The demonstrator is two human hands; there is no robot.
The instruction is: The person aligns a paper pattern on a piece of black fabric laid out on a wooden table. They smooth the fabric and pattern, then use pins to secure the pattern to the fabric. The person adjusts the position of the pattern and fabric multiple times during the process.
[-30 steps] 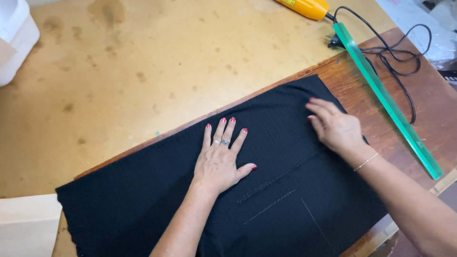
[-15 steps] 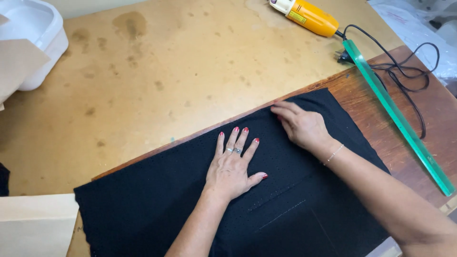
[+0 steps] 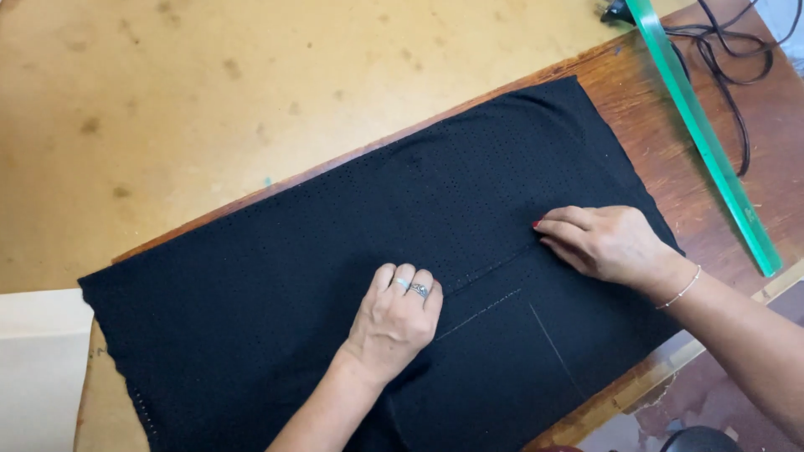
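On the brown surface [image 3: 670, 100] beside the green ruler [image 3: 703, 134], both hands are pressing the black fabric [image 3: 335, 251], the left hand [image 3: 394, 322] with fingers curled, the right hand [image 3: 607, 243] flat and open, and keeping even pressure along the chalk line [image 3: 490, 305] is helping it lie smooth

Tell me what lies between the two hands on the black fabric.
Head view: only black fabric between left hand and right hand, crossed by a faint chalk line.

Both hands press flat on black perforated fabric [image 3: 352, 243] spread across the counter [image 3: 167, 109]: left hand [image 3: 394, 322] with fingers seemingly curled, right hand [image 3: 607, 243] toward the counter's right edge.
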